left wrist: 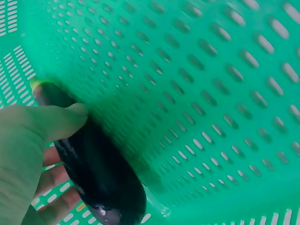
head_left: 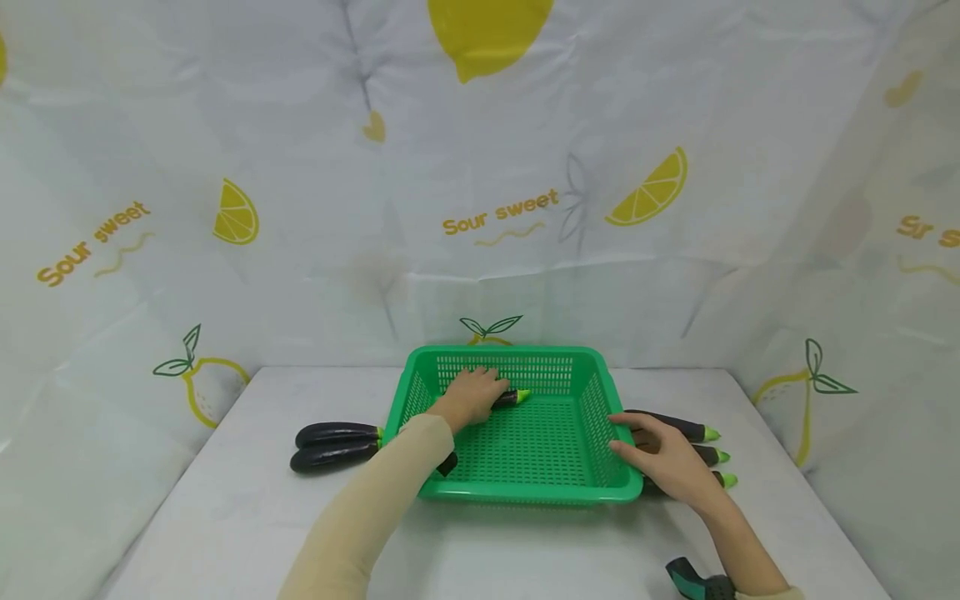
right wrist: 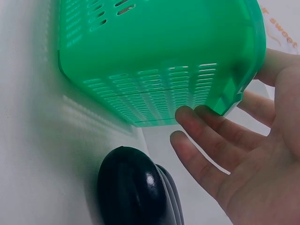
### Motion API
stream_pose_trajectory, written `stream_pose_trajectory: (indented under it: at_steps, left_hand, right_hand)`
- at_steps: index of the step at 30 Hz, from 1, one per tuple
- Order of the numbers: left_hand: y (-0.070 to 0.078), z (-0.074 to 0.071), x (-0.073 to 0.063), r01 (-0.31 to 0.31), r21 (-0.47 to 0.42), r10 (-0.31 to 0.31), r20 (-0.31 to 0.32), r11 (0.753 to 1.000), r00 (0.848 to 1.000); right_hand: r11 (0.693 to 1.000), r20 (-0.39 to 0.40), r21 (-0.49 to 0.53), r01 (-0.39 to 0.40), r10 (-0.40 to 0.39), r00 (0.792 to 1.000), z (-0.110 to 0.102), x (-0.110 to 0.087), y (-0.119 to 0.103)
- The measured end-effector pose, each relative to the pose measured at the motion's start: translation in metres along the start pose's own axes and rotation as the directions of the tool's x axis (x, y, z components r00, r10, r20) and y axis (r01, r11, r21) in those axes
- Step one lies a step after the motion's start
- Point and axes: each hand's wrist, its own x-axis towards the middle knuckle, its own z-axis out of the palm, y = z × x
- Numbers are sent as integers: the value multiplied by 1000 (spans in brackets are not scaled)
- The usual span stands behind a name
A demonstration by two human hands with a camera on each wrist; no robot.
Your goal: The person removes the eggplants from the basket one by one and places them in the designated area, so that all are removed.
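Observation:
Inside a green plastic basket [head_left: 540, 492], my left hand [head_left: 472, 396] grips a dark eggplant [left wrist: 101, 164] near its left side. The thumb lies across the eggplant and the other fingers pass beneath it. Its green stem end points toward the basket's back wall in the left wrist view. At the right rim, my right hand [head_left: 667, 458] holds the basket, thumb and forefinger over the edge and the other fingers spread along the outside wall.
Two eggplants [head_left: 333, 457] lie side by side on the white table [head_left: 225, 517], left of the basket. Several more eggplants [head_left: 678, 427] lie to its right, partly behind my right hand. A lemon-print sheet [head_left: 315, 208] hangs behind the table.

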Motion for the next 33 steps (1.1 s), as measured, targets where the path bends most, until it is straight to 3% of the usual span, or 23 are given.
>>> stream_pose_trajectory:
  at_steps: [9, 23, 33]
  left_hand:
    - [-5, -3, -7, -15, -55, 17, 34, 998, 999]
    - [-21, -23, -27, -80, -56, 77, -53, 995, 996]
    - [-34, -41, -50, -137, -53, 129, -144, 989, 981]
  right_hand:
    - [1000, 2, -3, -2, 2, 1000, -1, 0, -2]
    - [1000, -2, -11, -8, 8, 1000, -2, 0, -2]
    - [1000, 1, -7, -12, 12, 1000, 0, 0, -1]
